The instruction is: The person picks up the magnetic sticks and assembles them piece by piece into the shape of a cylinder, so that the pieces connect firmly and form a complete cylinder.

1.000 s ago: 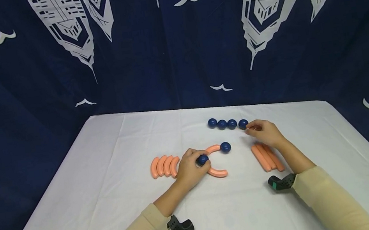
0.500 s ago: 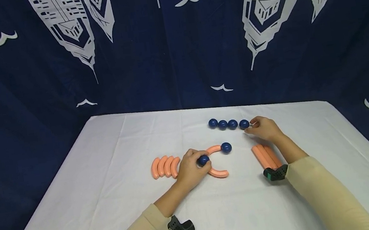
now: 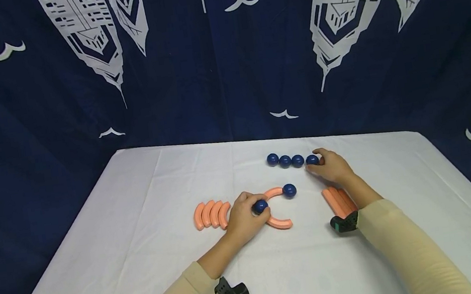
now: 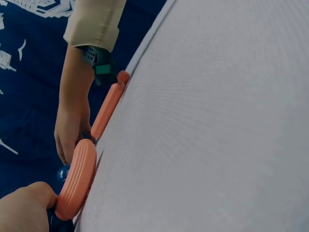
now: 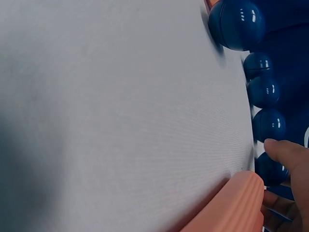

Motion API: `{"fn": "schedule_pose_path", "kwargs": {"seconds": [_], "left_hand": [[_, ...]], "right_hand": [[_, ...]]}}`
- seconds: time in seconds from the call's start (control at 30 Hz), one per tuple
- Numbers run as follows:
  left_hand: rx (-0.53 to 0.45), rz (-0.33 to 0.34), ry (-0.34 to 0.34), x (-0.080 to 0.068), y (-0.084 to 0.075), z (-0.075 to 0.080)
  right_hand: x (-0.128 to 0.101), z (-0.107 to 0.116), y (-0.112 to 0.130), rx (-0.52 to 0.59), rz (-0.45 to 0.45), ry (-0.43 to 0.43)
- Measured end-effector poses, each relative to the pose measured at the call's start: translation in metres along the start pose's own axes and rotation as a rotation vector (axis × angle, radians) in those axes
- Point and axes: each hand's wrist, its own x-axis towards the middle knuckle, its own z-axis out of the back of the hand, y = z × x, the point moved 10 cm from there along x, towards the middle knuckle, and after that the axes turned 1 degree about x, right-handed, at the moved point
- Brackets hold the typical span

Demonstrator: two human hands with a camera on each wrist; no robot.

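Observation:
Near the table's middle, my left hand [image 3: 243,218] holds a blue ball [image 3: 260,206] between thumb and fingers. Two curved orange pieces, a far one [image 3: 274,192] and a near one [image 3: 281,224], extend right from that ball. Another blue ball [image 3: 289,190] sits at the far piece's end. Farther back, the thumb and fingers of my right hand [image 3: 333,167] close round the rightmost ball [image 3: 312,160] of a blue row. The right wrist view shows the thumb against this ball [image 5: 271,169], the other fingers partly hidden. A grooved curved piece [image 4: 79,179] is beside my left hand in the left wrist view.
Several curved orange pieces [image 3: 211,214] lie side by side left of my left hand. Straight orange sticks [image 3: 338,202] lie below my right hand, partly covered by the wrist camera [image 3: 344,223]. Three more blue balls [image 3: 284,161] continue the back row. A white cloth covers the table [image 3: 143,260].
My right hand has shifted slightly left, its thumb and fingers now around the rightmost ball of the row. My left hand has stayed on its ball.

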Motion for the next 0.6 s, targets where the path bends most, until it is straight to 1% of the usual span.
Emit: {"fn": "schedule_pose_path", "kwargs": {"seconds": [0.17, 0.3, 0.4, 0.6], "left_hand": [[-0.014, 0.005, 0.001, -0.001, 0.0, 0.0], [-0.021, 0.008, 0.005, 0.0, 0.001, -0.001], [-0.021, 0.007, 0.002, 0.0, 0.001, 0.0], [-0.019, 0.011, 0.01, 0.0, 0.002, 0.0]], "right_hand": [[-0.001, 0.001, 0.001, -0.016, 0.003, -0.017], [-0.003, 0.004, -0.002, -0.008, -0.005, -0.05], [-0.005, 0.008, -0.005, 0.033, -0.026, -0.081], [-0.011, 0.011, -0.008, 0.117, -0.05, -0.095]]}}
